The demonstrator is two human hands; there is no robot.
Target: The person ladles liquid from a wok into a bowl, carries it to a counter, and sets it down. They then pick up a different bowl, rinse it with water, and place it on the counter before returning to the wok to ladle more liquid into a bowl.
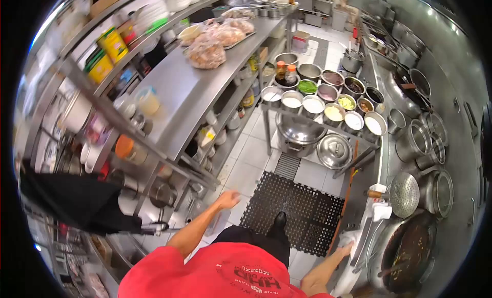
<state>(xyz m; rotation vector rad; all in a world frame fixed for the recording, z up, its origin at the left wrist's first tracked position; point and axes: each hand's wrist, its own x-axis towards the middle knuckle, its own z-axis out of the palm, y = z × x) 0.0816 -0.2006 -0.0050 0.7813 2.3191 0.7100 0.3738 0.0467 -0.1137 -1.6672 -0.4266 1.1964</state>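
My left hand (pixel 228 199) hangs over the tiled floor beside the steel shelving, its fingers curled in and nothing showing in them. Low on the right, my right hand (pixel 346 246) grips a crumpled white cloth (pixel 352 238) at the edge of the cooking range. A large wok (pixel 409 252) with dark residue and small food bits lies just right of that hand. Above the wok rests a perforated strainer ladle (pixel 404 195) with a wooden handle.
Ahead, a steel stand (pixel 294 113) carries several bowls of ingredients. Below it are a covered steel pot (pixel 300 127) and a round lid (pixel 334 150). Bagged food (pixel 206 52) sits on the left counter (pixel 177 108). A black perforated mat (pixel 292 211) covers the floor underfoot.
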